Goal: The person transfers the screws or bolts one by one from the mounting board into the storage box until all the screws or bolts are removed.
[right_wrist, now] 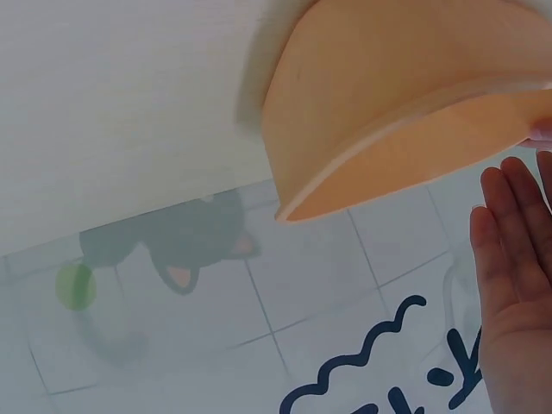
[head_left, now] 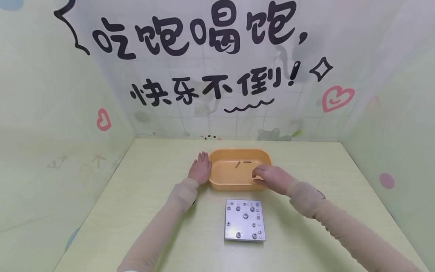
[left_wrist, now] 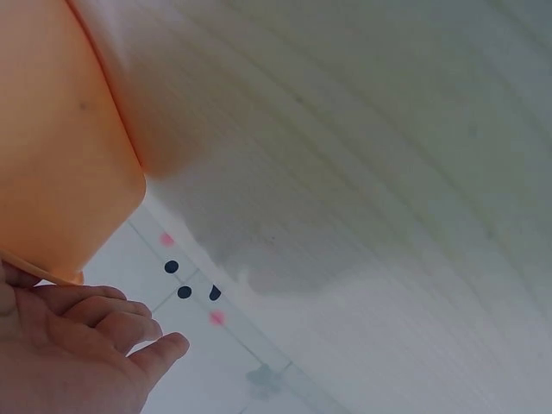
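Note:
An orange plastic basin (head_left: 234, 186) stands on the table between my hands. Inside it lie two small brownish screws (head_left: 247, 162), close together near the far side. My left hand (head_left: 200, 168) rests at the basin's left rim, its fingers loosely extended; the left wrist view shows that hand (left_wrist: 78, 345) right at the lip. Over the basin's right side reaches my right hand (head_left: 273, 178), thumb and fingers apart. In the right wrist view its fingers (right_wrist: 504, 233) look fairly straight, and nothing shows in the visible part of the hand.
In front of the basin lies a square silver metal plate (head_left: 234, 223) set with several socket-head screws of different sizes. A pale wood-grain table (head_left: 153, 166) carries everything. Printed walls with black lettering (head_left: 217, 87) enclose the table at the back and both sides.

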### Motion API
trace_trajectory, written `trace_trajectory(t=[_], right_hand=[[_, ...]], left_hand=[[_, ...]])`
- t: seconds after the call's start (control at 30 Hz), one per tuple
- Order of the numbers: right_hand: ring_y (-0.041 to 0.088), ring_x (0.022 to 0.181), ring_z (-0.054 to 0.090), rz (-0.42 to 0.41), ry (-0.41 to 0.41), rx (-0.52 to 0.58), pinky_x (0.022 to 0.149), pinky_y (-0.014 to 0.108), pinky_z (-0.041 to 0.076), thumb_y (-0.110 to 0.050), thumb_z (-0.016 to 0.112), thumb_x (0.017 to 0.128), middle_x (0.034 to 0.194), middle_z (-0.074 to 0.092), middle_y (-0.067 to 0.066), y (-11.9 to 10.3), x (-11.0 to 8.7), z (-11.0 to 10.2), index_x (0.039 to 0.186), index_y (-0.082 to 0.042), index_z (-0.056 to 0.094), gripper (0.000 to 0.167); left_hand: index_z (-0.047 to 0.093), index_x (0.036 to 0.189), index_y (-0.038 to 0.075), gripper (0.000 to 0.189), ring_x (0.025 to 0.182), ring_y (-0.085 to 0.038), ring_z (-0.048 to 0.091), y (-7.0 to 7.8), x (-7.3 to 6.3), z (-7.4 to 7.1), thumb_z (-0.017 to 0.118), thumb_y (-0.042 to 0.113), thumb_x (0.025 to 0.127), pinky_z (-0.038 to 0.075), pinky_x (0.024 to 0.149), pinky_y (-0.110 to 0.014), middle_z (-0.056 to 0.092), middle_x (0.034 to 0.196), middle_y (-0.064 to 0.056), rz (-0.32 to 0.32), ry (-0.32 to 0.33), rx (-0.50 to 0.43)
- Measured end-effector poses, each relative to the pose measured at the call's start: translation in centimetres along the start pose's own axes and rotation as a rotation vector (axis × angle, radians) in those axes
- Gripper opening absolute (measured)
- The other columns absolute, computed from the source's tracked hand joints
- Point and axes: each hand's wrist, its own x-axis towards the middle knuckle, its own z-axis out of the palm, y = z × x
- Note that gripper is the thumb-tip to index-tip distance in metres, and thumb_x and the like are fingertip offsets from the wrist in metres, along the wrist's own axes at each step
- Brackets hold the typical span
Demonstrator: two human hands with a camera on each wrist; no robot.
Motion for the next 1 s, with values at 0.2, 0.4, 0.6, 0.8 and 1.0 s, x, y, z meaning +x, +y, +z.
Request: trace_trajectory(t=[0.2,0.4,0.6,0.8,1.0], right_hand=[[0.02,0.094,0.069,-0.133,0.08,0.04,0.081,0.03,0.06,-0.009,0.078,0.083,0.101,0.071,0.005,-0.7,-1.4,0.9,0.099,-0.005,0.07,0.018],[0.018,0.094,0.068,-0.215,0.092,0.08,0.083,0.027,0.059,-0.009,0.08,0.079,0.1,0.071,0.004,-1.4,-2.2,1.6,0.098,-0.006,0.07,0.021],[0.014,0.091,0.067,-0.202,0.039,0.1,0.082,0.023,0.058,-0.012,0.08,0.081,0.098,0.07,0.0,-1.8,-3.1,2.0,0.097,-0.008,0.071,0.018],[0.01,0.088,0.066,-0.181,-0.011,0.112,0.081,0.019,0.057,-0.015,0.077,0.084,0.096,0.069,-0.003,-2.2,-3.7,2.8,0.097,-0.012,0.071,0.014],[0.01,0.087,0.066,-0.146,-0.034,0.12,0.079,0.018,0.056,-0.011,0.075,0.085,0.095,0.069,-0.002,-2.4,-4.2,3.2,0.097,-0.01,0.07,0.013]], left_hand=[[0.021,0.154,-0.006,0.057,0.152,-0.034,0.014,-0.3,0.1,0.3,0.024,0.027,0.108,0.017,0.124,-0.05,0.018,0.162,-0.022,-0.009,-0.01,-0.004],[0.022,0.154,-0.006,0.057,0.152,-0.035,0.015,-0.5,0.1,0.4,0.023,0.028,0.107,0.017,0.124,-0.051,0.019,0.162,-0.022,-0.003,-0.001,-0.005],[0.022,0.153,-0.007,0.057,0.152,-0.036,0.015,-0.4,0.0,0.3,0.024,0.027,0.107,0.017,0.124,-0.051,0.019,0.162,-0.023,0.0,0.0,-0.011],[0.022,0.153,-0.007,0.057,0.152,-0.036,0.014,-0.3,-0.1,0.0,0.025,0.026,0.107,0.016,0.124,-0.051,0.018,0.161,-0.023,0.003,0.0,-0.016],[0.022,0.153,-0.007,0.057,0.152,-0.036,0.014,-0.1,-0.1,0.0,0.024,0.026,0.108,0.016,0.124,-0.051,0.019,0.161,-0.023,0.005,-0.002,-0.011]])
